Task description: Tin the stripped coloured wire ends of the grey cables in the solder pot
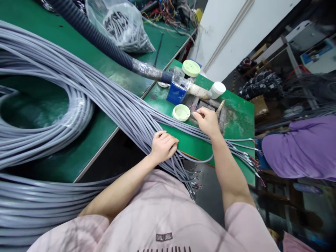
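My left hand (164, 145) is closed over a bundle of grey cables (136, 119) that runs off the left bench towards me. My right hand (207, 120) pinches thin wires (194, 108) at a cable's end, red among them. They are held just right of a shallow pale green dish (181, 112), with thin wire tips reaching towards it. One grey cable loops (202, 161) beneath my right forearm. Stripped cable ends with coloured wires hang below my left hand, while others (249, 161) lie across the bench's right end.
A dark ribbed hose (105, 42) ends at a blue box (176, 92) on the small green bench (236, 119). A round green lid (191, 68) and a white tub (217, 90) stand behind. A bag of cable pieces (123, 26) lies farther back. A person in purple (301, 147) is at right.
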The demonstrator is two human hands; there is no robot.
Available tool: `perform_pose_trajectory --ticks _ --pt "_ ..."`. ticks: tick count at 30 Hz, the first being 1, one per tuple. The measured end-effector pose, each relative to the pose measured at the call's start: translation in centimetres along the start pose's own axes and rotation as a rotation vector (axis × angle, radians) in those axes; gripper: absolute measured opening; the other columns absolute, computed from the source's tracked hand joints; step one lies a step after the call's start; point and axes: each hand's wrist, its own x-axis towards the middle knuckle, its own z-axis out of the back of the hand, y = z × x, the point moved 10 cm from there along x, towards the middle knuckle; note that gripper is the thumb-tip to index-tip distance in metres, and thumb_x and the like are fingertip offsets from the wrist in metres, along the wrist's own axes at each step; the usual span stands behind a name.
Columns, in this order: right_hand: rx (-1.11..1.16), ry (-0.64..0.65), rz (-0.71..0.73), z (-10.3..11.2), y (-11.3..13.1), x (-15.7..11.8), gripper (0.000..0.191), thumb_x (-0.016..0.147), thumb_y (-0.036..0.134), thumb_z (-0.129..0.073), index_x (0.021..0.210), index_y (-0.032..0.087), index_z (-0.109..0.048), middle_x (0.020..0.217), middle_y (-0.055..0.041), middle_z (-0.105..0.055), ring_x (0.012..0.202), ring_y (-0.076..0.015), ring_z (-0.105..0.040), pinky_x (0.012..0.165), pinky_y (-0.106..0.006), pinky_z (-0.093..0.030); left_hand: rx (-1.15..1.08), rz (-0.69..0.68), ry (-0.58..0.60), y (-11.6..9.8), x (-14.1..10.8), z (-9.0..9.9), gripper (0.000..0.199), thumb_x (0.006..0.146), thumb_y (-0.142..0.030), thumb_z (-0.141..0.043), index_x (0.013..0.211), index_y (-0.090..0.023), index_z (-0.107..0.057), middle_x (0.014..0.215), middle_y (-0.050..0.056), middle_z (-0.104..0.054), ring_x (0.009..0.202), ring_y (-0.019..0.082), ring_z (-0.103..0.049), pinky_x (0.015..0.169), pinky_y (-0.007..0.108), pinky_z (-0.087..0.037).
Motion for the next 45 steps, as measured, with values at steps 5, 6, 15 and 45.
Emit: perform_pose_trajectory --ticks 5,6,15,45 --pt "-0.199 0.181 -0.040 -3.8 -1.0 3.1 0.022 0.078 0.028 -0.054 0.059 0.019 -0.055 0.062 -0.0012 -0.057 0.062 -0.0150 -0.048 0.060 -0.028 -0.030 -0.064 -0.017 0.011 0.7 -0.7 -0.9 0.014 0.078 -0.021 -0.056 0.084 -0.027 -0.067 0.078 0.000 -0.070 0.078 0.018 -0.062 0.100 0.041 -0.032" --pt "-0.232 0.214 -0.049 -4.4 -1.1 3.4 0.022 0.079 0.029 -0.054 0.060 0.018 -0.057 0.063 -0.0015 -0.058 0.062 -0.0153 -0.049 0.060 -0.028 -0.030 -0.051 -0.031 0.010 0.7 -0.8 -0.9 0.014 0.079 -0.021 -0.056 0.085 -0.027 -0.067 0.078 0.000 -0.071 0.078 0.018 -0.062 0.100 0.041 -0.032" --pt "-0.441 0.308 -0.077 -6.3 -1.5 4.7 0.020 0.080 0.030 -0.055 0.069 0.018 -0.067 0.071 -0.0061 -0.066 0.069 -0.0192 -0.056 0.060 -0.028 -0.033 -0.053 -0.011 0.037 1.3 -1.1 -1.3 0.015 0.079 -0.024 -0.056 0.087 -0.027 -0.067 0.081 0.001 -0.071 0.080 0.018 -0.063 0.101 0.043 -0.033" --pt "-0.258 0.018 -0.519 2.8 -18.7 4.4 0.025 0.069 0.032 -0.061 0.053 0.013 -0.061 0.042 0.0010 -0.045 0.052 -0.0137 -0.049 0.055 -0.027 -0.035 0.178 -0.192 -0.051 -0.3 -1.3 -0.8 0.014 0.079 -0.020 -0.057 0.087 -0.026 -0.066 0.077 -0.001 -0.073 0.076 0.017 -0.066 0.097 0.040 -0.039"
